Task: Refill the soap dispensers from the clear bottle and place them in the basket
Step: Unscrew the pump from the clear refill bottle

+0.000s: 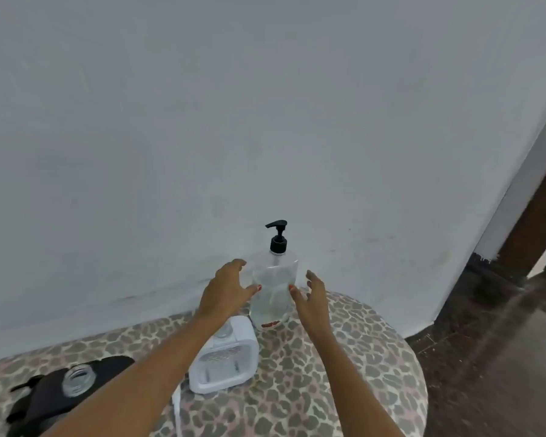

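Observation:
A clear soap dispenser [273, 291] with a black pump top stands upright at the back of the table, close to the wall. My left hand [226, 290] is just left of it and my right hand [309, 298] just right, fingers spread and relaxed. Both thumbs reach the bottle's sides; I cannot tell whether they touch. A white square dispenser [224, 362] with an uncapped neck lies in front of the clear one. A clear bottle neck [78, 380] with an open threaded mouth shows at the lower left, partly hidden behind my left forearm.
The table wears a leopard-print cloth [328, 373]. A black cloth or bag [44, 402] lies under the open bottle at the left. A pale wall [265, 121] rises right behind the table. Dark floor [501, 357] lies to the right.

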Available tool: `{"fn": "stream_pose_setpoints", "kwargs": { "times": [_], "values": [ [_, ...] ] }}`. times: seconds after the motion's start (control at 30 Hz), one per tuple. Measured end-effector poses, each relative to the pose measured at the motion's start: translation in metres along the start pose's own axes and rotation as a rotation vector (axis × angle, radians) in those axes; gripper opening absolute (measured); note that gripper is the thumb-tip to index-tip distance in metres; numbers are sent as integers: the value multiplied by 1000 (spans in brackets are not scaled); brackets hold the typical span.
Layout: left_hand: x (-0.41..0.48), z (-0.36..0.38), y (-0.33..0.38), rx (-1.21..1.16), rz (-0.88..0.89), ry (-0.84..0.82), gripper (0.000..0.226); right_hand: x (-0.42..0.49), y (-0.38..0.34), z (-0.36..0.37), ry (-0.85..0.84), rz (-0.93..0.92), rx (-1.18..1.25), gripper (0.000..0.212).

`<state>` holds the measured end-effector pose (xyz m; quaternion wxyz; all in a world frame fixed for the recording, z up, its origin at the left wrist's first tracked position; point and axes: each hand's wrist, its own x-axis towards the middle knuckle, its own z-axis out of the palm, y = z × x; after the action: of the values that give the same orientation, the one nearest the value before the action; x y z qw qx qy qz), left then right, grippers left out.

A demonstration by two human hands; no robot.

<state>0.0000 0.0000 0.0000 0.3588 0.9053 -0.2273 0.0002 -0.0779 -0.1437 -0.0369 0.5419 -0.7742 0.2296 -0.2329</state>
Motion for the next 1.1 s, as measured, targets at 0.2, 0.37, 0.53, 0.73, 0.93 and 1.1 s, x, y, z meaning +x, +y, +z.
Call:
{"fn": "stream_pose_setpoints", "kwargs": {
  "times": [0.2, 0.37, 0.53, 0.73, 0.93, 1.1],
  "values": [
    [31, 22, 5, -91, 13, -213, 73, 28, 10, 7, -207, 28, 54, 52],
    [33, 31, 8, -195, -21, -152, 57, 29, 16, 9, -191, -32, 121, 41],
    [20, 34, 13, -234, 17, -97, 52, 15, 17, 9, -116, -36, 64, 52],
    [-3, 31, 34, -273, 67, -94, 57, -7, 5, -17, -14, -82, 62, 51],
    [-32, 11, 64, -323, 129, -111, 56, -40, -30, -59, 52, -157, 87, 31],
    [-66, -21, 72, -335, 161, -125, 59, -72, -57, -76, 72, -224, 45, 35]
  ]
}}
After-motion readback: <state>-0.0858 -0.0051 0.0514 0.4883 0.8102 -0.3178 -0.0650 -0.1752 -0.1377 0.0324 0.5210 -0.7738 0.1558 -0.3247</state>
